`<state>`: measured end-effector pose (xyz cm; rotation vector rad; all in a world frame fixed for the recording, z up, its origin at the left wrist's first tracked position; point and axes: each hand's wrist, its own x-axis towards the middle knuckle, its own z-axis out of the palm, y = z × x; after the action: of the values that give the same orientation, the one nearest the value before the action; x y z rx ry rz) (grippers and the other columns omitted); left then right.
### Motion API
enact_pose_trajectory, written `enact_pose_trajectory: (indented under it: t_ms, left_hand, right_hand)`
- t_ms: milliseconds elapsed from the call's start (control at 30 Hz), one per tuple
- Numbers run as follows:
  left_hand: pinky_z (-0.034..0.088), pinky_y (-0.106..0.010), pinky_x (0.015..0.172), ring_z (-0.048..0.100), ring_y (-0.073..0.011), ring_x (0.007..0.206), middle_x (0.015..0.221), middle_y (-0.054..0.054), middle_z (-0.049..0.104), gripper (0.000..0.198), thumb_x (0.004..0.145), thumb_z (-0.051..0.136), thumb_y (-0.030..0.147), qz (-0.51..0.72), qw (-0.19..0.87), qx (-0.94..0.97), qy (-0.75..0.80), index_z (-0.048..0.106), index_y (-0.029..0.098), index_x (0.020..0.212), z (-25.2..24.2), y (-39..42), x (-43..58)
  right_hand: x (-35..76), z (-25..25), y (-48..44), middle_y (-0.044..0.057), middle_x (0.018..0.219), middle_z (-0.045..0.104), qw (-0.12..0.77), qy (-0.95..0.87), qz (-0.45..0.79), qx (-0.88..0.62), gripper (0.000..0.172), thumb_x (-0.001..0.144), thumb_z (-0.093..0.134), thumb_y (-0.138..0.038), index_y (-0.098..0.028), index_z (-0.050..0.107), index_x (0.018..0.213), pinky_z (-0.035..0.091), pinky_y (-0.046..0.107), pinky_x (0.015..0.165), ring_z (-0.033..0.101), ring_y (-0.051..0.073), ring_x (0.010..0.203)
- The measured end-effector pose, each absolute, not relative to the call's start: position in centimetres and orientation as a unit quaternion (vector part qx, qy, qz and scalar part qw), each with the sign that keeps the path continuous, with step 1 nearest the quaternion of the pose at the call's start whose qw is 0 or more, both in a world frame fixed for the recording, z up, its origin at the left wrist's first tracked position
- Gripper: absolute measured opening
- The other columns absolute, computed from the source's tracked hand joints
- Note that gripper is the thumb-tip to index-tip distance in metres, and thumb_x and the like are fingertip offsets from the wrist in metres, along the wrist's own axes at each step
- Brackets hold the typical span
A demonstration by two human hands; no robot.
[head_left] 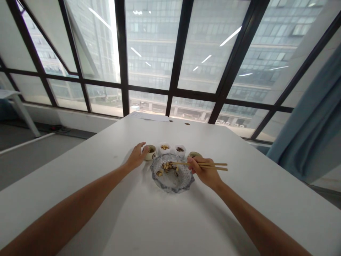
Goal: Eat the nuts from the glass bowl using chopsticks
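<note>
A clear, scalloped glass bowl [173, 181] stands on the white table, with pale and dark small pieces [168, 167] inside. My right hand [204, 170] is closed around a pair of wooden chopsticks [215, 166], whose tips reach the pieces in the bowl. At the bowl's upper left, my left hand [137, 155] rests against a small round cup [150, 155] with a dark mark, fingers apart around its left side. Behind the glass bowl are a white dish of yellowish pieces [164, 149] and a white dish of dark pieces [180, 151].
Another round cup [195, 155] is partly hidden behind my right hand. Papers [149, 116] lie at the far edge of the white table [106, 156], near two round holes. Windows stand beyond, with a blue curtain [306, 124] at the right and another table [23, 110] at the left.
</note>
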<state>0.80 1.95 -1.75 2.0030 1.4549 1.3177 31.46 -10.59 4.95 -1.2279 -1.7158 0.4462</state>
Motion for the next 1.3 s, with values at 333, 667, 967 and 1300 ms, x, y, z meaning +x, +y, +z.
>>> enact_pose_trajectory:
  t_ms: [333, 667, 967, 1300]
  left_hand:
    - [0.049, -0.048, 0.100, 0.064, -0.0308, 0.112, 0.124, -0.017, 0.066, 0.072, 0.082, 0.057, 0.065, 0.420, 0.184, 0.730, 0.507, 0.052, 0.015, 0.132, -1.4, 1.2, 1.5]
    - [0.049, -0.044, 0.100, 0.064, -0.0321, 0.113, 0.123, -0.013, 0.067, 0.081, 0.071, 0.070, 0.062, 0.400, 0.187, 0.732, 0.519, 0.050, 0.018, 0.137, -1.0, 0.7, 1.5]
    - [0.050, -0.043, 0.097, 0.066, -0.0303, 0.109, 0.118, -0.012, 0.068, 0.074, 0.072, 0.072, 0.060, 0.422, 0.177, 0.732, 0.505, 0.055, 0.020, 0.132, -1.3, 0.9, 1.4]
    - [0.050, -0.044, 0.097, 0.065, -0.0311, 0.109, 0.118, -0.013, 0.068, 0.073, 0.072, 0.070, 0.059, 0.413, 0.177, 0.739, 0.502, 0.055, 0.019, 0.131, -1.0, 0.9, 1.4]
  right_hand:
    - [31.3, 4.4, -10.2, 0.004, 0.050, 0.064, 0.630, -0.545, 0.245, -0.497, 0.057, 0.078, 0.064, -0.072, -0.017, 0.070, 0.068, 0.042, 0.026, 0.034, 0.053, 0.014, 0.036]
    - [33.7, 5.1, -8.4, 0.004, 0.051, 0.064, 0.734, -0.417, 0.265, -0.466, 0.060, 0.071, 0.069, -0.074, -0.015, 0.065, 0.069, 0.042, 0.024, 0.036, 0.052, 0.012, 0.037]
    - [33.8, 4.7, -9.6, 0.007, 0.062, 0.072, 0.636, -0.587, 0.073, -0.495, 0.052, 0.087, 0.058, -0.067, -0.018, 0.070, 0.073, 0.054, 0.028, 0.048, 0.064, 0.017, 0.049]
    - [34.0, 5.3, -8.9, 0.008, 0.066, 0.072, 0.611, -0.603, 0.125, -0.497, 0.054, 0.087, 0.056, -0.068, -0.016, 0.069, 0.079, 0.054, 0.028, 0.051, 0.065, 0.017, 0.054]
